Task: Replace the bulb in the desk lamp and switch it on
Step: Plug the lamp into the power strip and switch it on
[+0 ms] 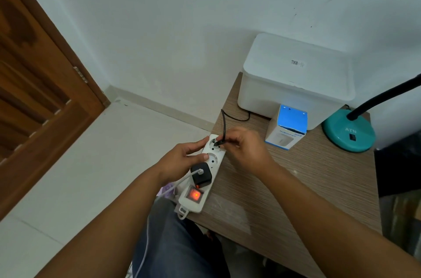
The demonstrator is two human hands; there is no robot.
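Nearest, glowing orange rocker switch point(194, 194) on the white plastic power strip point(200, 175) at the wooden table's point(296, 186) edge: live, so keep fingertips off the pins. Left hand point(182, 159) clamped around the strip, steadying. Right hand point(243, 145) pinching the black lamp plug point(219, 141) at the end socket; align, press straight. Beyond, teal round lamp base point(348, 133), bulb unseen.
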